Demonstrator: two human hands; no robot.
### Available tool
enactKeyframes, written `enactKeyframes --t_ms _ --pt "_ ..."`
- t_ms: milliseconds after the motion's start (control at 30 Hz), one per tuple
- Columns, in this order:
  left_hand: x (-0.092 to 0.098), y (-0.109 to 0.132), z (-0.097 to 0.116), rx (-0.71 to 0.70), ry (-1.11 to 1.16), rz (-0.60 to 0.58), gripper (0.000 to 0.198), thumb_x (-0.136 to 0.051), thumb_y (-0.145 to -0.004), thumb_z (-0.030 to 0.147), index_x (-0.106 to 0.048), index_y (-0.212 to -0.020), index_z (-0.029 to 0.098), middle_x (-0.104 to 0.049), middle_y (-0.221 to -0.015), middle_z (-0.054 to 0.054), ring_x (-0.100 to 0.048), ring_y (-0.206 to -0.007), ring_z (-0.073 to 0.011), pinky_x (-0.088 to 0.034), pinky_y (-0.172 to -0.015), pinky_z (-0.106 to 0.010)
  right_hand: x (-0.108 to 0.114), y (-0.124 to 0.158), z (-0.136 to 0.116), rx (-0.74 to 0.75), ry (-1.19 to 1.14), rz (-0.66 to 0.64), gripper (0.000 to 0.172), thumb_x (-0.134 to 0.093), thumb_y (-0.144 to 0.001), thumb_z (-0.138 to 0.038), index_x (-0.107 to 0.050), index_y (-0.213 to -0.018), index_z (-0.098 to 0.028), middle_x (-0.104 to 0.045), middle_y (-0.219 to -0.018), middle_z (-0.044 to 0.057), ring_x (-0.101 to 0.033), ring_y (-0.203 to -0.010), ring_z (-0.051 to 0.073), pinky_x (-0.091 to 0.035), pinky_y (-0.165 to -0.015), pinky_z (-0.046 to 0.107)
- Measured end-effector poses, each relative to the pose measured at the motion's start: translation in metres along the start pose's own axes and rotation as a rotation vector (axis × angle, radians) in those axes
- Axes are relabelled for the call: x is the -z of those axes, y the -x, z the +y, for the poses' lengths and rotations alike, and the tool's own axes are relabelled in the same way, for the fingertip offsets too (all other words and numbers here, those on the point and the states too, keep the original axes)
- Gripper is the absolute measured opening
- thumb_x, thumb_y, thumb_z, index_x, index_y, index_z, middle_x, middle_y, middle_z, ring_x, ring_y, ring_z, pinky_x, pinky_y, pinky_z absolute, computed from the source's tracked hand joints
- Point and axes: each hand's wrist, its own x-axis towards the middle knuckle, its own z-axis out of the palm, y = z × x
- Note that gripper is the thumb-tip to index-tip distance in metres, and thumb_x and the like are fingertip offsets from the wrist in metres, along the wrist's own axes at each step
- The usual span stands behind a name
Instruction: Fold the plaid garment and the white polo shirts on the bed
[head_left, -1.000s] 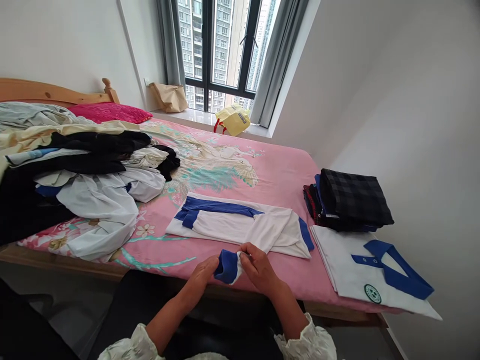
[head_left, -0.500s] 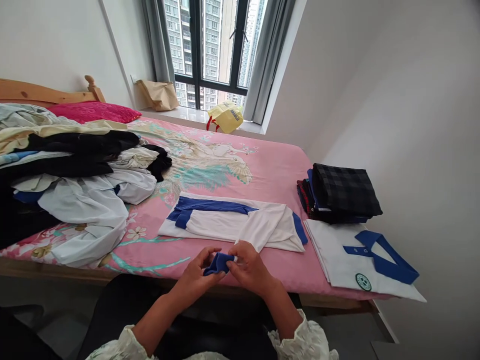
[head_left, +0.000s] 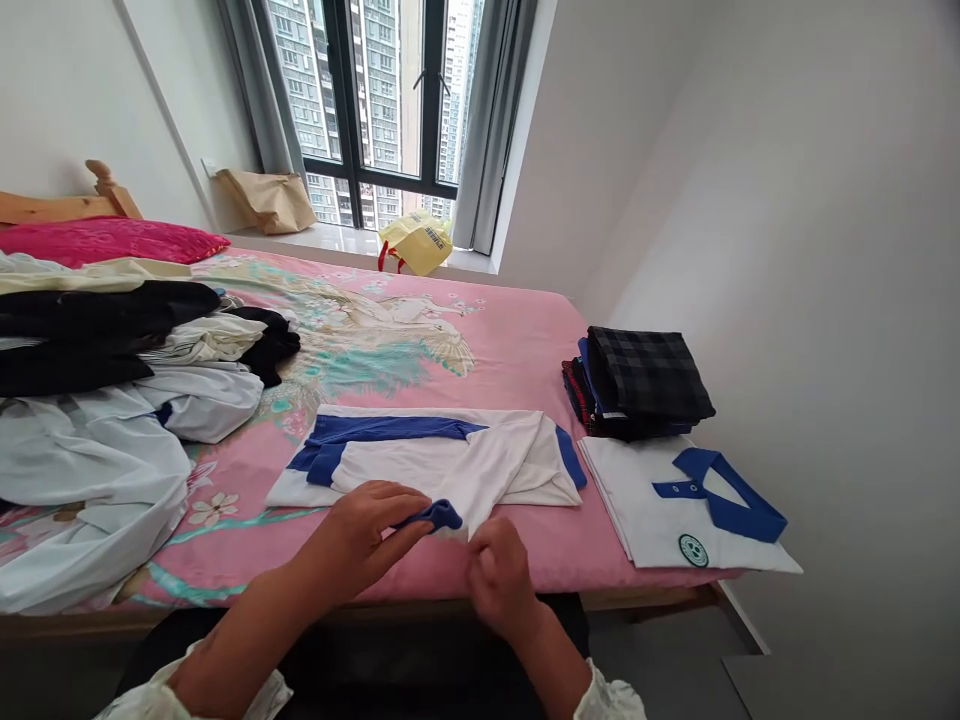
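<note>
A white shirt [head_left: 397,463] with blue trim lies folded flat on the bed in front of me. One of its sleeves [head_left: 491,470] crosses the body and comes down toward the bed's front edge, ending in a blue cuff [head_left: 442,515]. My left hand [head_left: 379,535] pinches that cuff between thumb and fingers. Just right of the cuff, my right hand [head_left: 501,575] is closed, its knuckles against the sleeve's lower edge. Whether cloth is caught in its curled fingers is hidden.
Right of the shirt lie a folded white polo shirt [head_left: 637,520] with a blue collar and a stack topped by dark checked cloth [head_left: 652,375]. Loose clothes [head_left: 90,470] are heaped on the left. A pink flowered sheet [head_left: 517,330] covers the bed.
My right hand has come off the cuff and closed beside the sleeve. My left hand keeps hold of the cuff, now turned palm-down. The view has swung right.
</note>
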Motion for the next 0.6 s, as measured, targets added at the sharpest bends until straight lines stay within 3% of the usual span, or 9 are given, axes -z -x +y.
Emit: enactKeyframes --t_ms 67,167,233,367,500,600 --pt "0.003 0.005 0.004 -0.025 -0.032 -0.041 0.023 -0.058 -0.085 0.032 -0.072 -0.104 0.027 -0.074 -0.098 -0.003 -0.068 -0.091 -0.0196 -0.053 -0.079 -0.026 0.01 -0.008 0.024 -0.094 0.081 0.025 0.032 -0.043 -0.075 -0.008 -0.051 -0.102 -0.022 -0.057 -0.091 0.009 -0.055 -0.091 0.023 -0.047 -0.08 0.042" --pt "0.002 0.016 0.005 -0.025 -0.041 -0.075 0.024 -0.055 -0.088 0.029 -0.069 -0.108 0.027 -0.074 -0.099 -0.002 -0.069 -0.086 -0.0173 -0.053 -0.072 -0.021 0.026 -0.024 0.066 -0.161 0.283 -0.18 0.062 -0.04 -0.067 -0.002 -0.047 -0.126 -0.019 -0.05 -0.127 0.013 -0.041 -0.125 0.026 -0.034 -0.106 0.049" --pt "0.002 0.02 0.005 -0.03 -0.049 -0.068 0.023 -0.055 -0.088 0.027 -0.067 -0.108 0.026 -0.074 -0.099 -0.003 -0.069 -0.087 -0.0163 -0.053 -0.073 -0.019 0.033 -0.034 0.093 -0.213 0.416 -0.326 0.07 -0.041 -0.066 -0.002 -0.045 -0.134 -0.02 -0.04 -0.142 0.012 -0.029 -0.136 0.028 -0.022 -0.112 0.053" --pt "0.007 0.019 0.001 -0.112 -0.079 -0.014 0.028 -0.053 -0.089 0.02 -0.061 -0.116 0.025 -0.071 -0.111 -0.004 -0.066 -0.101 -0.0162 -0.052 -0.087 -0.021 0.037 -0.052 0.133 -0.25 0.54 -0.468 0.066 -0.043 -0.072 -0.004 -0.049 -0.135 -0.025 -0.036 -0.147 0.009 -0.022 -0.141 0.029 -0.016 -0.114 0.054" --pt "0.016 0.021 -0.009 -0.189 -0.14 0.044 0.034 -0.055 -0.087 0.015 -0.057 -0.12 0.025 -0.069 -0.117 -0.003 -0.063 -0.11 -0.0163 -0.049 -0.096 -0.022 0.035 -0.067 0.156 -0.198 0.551 -0.5 0.058 -0.046 -0.076 -0.008 -0.055 -0.13 -0.028 -0.04 -0.146 0.008 -0.023 -0.141 0.029 -0.015 -0.113 0.054" --pt "0.019 0.026 -0.015 -0.21 -0.172 0.058 0.037 -0.055 -0.086 0.015 -0.056 -0.121 0.026 -0.07 -0.114 -0.001 -0.064 -0.109 -0.0157 -0.049 -0.096 -0.021 0.035 -0.072 0.171 -0.161 0.521 -0.47 0.043 -0.045 -0.079 -0.012 -0.065 -0.114 -0.028 -0.048 -0.14 0.005 -0.027 -0.139 0.027 -0.014 -0.113 0.053"
